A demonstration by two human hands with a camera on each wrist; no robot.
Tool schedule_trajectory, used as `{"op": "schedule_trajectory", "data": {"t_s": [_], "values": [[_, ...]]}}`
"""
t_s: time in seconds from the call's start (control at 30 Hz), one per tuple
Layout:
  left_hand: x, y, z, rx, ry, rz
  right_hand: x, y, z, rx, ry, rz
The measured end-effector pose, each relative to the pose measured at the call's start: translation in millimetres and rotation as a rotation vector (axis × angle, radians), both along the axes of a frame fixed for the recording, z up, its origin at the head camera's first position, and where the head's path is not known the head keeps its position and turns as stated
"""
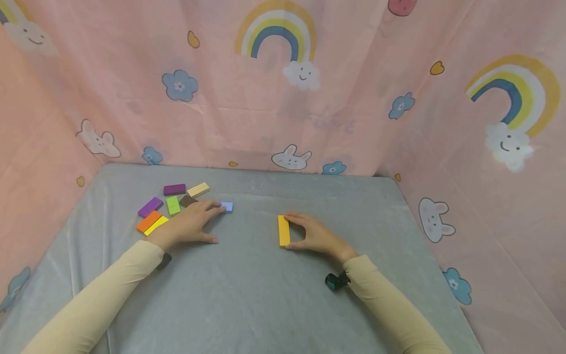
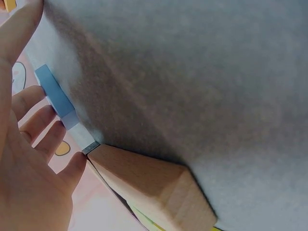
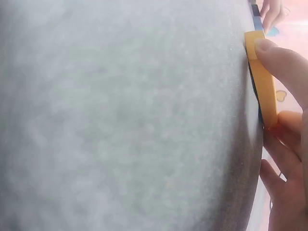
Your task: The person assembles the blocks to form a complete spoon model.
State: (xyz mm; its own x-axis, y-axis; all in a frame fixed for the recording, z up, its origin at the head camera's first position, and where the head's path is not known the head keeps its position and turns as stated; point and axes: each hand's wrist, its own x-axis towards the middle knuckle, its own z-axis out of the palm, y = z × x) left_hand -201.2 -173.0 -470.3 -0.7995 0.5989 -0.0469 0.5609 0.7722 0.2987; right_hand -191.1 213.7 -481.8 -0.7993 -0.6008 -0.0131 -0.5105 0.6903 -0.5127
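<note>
My left hand [image 1: 194, 221] reaches over the left part of the table, fingertips at a small light blue block [image 1: 227, 207]. In the left wrist view its fingers [image 2: 36, 126] lie against the blue block [image 2: 57, 98], while the thumb stands well apart from it. My right hand [image 1: 315, 236] pinches a yellow-orange block [image 1: 283, 231] by its two short ends. The right wrist view shows the thumb [image 3: 284, 65] on one end of that block [image 3: 263, 86] and fingers at the other. The block lies on or very near the cloth; I cannot tell which.
Around the left hand lie purple blocks [image 1: 174, 189], a green block [image 1: 173, 205], a cream block [image 1: 198, 189], a dark brown block [image 1: 187, 200], an orange block [image 1: 149, 221] and a yellow block [image 1: 156, 225]. Grey cloth [image 1: 265, 295] covers the table. Pink curtains [image 1: 353, 98] stand behind and beside it.
</note>
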Motion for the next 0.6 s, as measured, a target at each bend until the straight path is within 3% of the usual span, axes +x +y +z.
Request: {"op": "schedule_trajectory", "data": {"t_s": [0.6], "values": [[-1.0,-1.7,0.2,0.002,0.002,-0.006,-0.6,0.1,-3.8,0.005,-0.012,-0.003]]}}
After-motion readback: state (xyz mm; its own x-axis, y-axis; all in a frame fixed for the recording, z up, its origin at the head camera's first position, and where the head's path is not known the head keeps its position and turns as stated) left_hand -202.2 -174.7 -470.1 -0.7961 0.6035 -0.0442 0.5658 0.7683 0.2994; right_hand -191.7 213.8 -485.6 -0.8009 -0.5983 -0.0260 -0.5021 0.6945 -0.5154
